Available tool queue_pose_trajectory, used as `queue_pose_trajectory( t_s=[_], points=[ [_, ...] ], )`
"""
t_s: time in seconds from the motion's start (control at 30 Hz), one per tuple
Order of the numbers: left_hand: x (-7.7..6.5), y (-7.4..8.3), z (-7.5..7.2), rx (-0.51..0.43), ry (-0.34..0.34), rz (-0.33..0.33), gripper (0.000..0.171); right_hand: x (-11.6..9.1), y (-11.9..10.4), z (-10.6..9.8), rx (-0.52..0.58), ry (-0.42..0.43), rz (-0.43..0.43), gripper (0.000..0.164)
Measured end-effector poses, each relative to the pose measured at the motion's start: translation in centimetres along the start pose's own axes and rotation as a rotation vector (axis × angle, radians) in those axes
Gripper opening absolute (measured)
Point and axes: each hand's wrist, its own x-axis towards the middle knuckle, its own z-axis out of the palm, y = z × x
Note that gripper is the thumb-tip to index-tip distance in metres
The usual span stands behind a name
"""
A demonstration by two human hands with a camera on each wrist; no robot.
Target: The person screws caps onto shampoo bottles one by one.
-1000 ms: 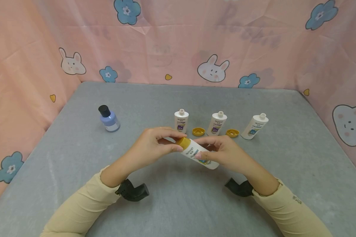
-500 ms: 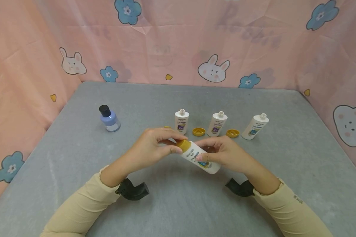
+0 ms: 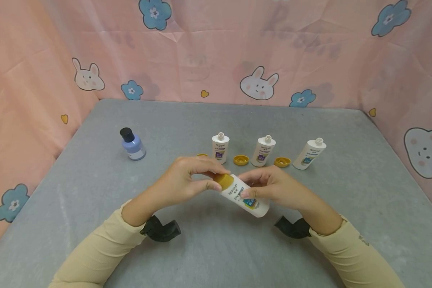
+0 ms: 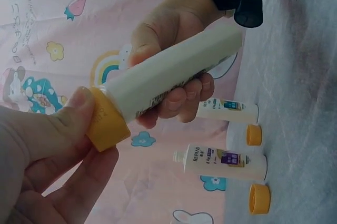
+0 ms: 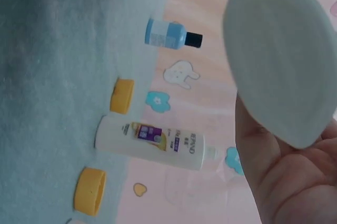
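Observation:
A white bottle (image 3: 253, 201) with a blue-and-yellow label is held tilted over the table, its yellow cap (image 3: 224, 181) up and to the left. My left hand (image 3: 187, 180) pinches this cap between thumb and fingers. Around the bottle's body curls my right hand (image 3: 275, 187), thumb on the label side. In the left wrist view the cap (image 4: 108, 124) sits at the neck end of the bottle (image 4: 174, 76). The right wrist view looks onto the bottle's pointed-oval base (image 5: 281, 60), which hides most of the right fingers.
Behind the hands stand three uncapped white bottles, the left one (image 3: 220, 149), the middle one (image 3: 263, 152) and the right one (image 3: 309, 154). Yellow caps (image 3: 241, 160) lie between them; another cap (image 3: 202, 155) is partly hidden behind my left hand. A lilac-blue bottle (image 3: 134, 148) with black lid stands far left.
The held bottle's base has swung a little down and toward me, and its label now faces up more. Both hands keep their hold, the right shifting slightly.

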Motion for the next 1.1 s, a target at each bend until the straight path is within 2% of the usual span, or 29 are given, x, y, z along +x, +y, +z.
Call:
queue_pose_trajectory(
  t_s=[0.2, 0.53, 0.6, 0.7, 0.8, 0.9, 1.0, 1.1],
  points=[
    [0.0, -0.1, -0.3, -0.015, -0.018, 0.013, 0.03, 0.0, 0.0, 0.1, 0.049, -0.016, 0.025, 0.039],
    [0.0, -0.4, -0.4, -0.025, -0.041, 0.103, 0.031, 0.2, 0.4, -0.3, 0.133, -0.101, 0.016, 0.044],
    [0.0, -0.4, -0.4, -0.016, -0.043, 0.094, 0.031, 0.2, 0.4, -0.3, 0.124, -0.085, 0.017, 0.043],
    [0.0, -0.3, -0.4, -0.007, -0.029, 0.058, 0.033, 0.1, 0.2, 0.0, 0.042, 0.016, 0.027, 0.041],
    [0.1, -0.1, -0.3, -0.004, 0.022, -0.012, 0.04, 0.1, -0.1, 0.3, -0.071, 0.168, 0.032, 0.038],
    [0.3, 0.2, 0.0, -0.036, 0.09, -0.178, 0.046, 0.1, -0.3, 0.7, -0.161, 0.29, 0.031, 0.036],
    [0.5, 0.3, 0.3, -0.094, 0.132, -0.375, 0.045, 0.1, -0.4, 1.1, -0.238, 0.362, 0.028, 0.034],
    [0.6, 0.3, 0.6, -0.113, 0.142, -0.476, 0.041, 0.3, -0.2, 1.3, -0.294, 0.391, 0.006, 0.033]
  ],
)
